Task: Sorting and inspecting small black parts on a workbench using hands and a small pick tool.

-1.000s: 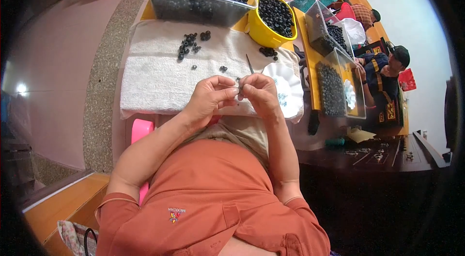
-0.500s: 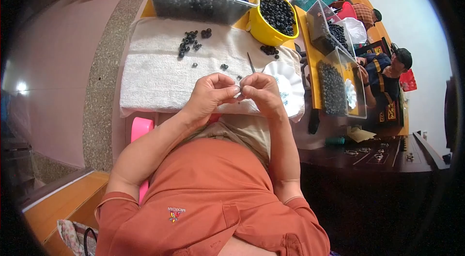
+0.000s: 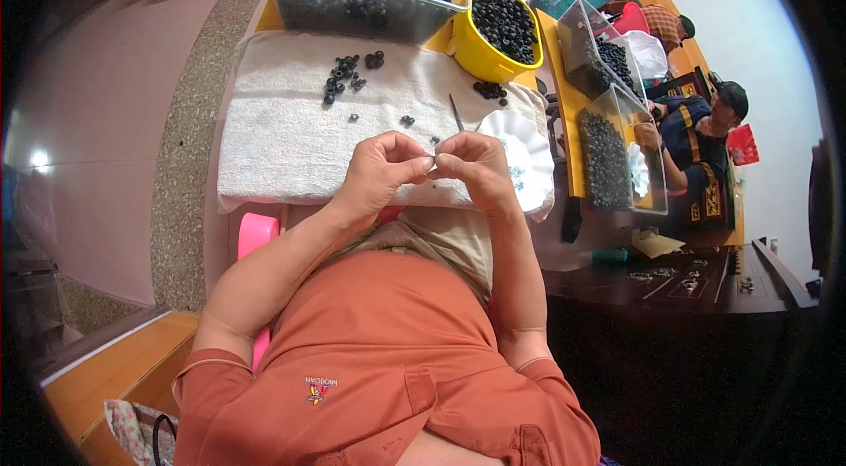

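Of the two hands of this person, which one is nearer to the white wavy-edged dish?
Right. The right hand is just left of the white wavy-edged dish, overlapping its edge in this view; the left hand is farther left, beyond the right hand.

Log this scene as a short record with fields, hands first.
Left hand: left hand, thumb and fingers pinched
Right hand: right hand, pinched, fingertips meeting the left's
Between fingertips: too small and hidden to identify
Surface: white towel
On towel: loose black pieces, thin dark tool, white scalloped dish
Beyond towel: clear bin, yellow tub, both holding black pieces
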Demonstrator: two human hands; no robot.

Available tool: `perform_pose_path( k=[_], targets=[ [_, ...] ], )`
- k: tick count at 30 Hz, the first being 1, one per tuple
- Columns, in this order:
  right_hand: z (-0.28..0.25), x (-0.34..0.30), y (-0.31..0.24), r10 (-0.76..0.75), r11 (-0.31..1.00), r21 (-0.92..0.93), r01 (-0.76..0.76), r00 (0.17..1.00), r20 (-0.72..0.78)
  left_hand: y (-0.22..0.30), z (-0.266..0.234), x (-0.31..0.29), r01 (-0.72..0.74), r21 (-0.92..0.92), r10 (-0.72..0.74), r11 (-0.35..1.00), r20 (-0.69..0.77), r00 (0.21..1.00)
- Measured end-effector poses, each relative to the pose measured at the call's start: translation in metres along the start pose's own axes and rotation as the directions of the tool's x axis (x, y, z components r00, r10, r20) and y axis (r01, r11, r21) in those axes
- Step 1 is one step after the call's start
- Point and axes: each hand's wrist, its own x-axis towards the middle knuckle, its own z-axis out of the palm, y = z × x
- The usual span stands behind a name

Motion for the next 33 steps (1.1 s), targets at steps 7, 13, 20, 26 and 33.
perform_pose_path(
  k=[7,13,20,26,33],
  targets=[
    [-0.0022,-0.002,-0.0006,-0.063,0.998,-0.011,0.063,0.998,0.031,0.002,0.003,-0.0017,-0.089,0.109,0.087,0.99,0.025,0.996],
    [-0.0006,-0.0048,-0.0062,-0.075,0.994,-0.074,0.078,0.996,0.041,-0.0015,0.0015,-0.0012,-0.104,0.131,0.1,0.986,0.033,0.994],
    [-0.0052,-0.0075,-0.0069,-0.111,0.978,-0.164,0.127,0.989,0.1,0.0005,0.0019,-0.0018,-0.106,0.161,0.095,0.981,0.078,0.992],
    [-0.008,-0.0059,-0.0066,-0.137,0.962,-0.217,0.164,0.982,0.133,0.0007,0.0012,-0.0013,-0.088,0.155,0.075,0.984,0.091,0.993],
    [-0.0042,-0.0066,-0.0098,-0.183,0.935,-0.279,0.217,0.973,0.143,-0.0007,-0.0004,-0.0008,-0.058,0.073,0.051,0.996,0.093,0.994]
  ],
)
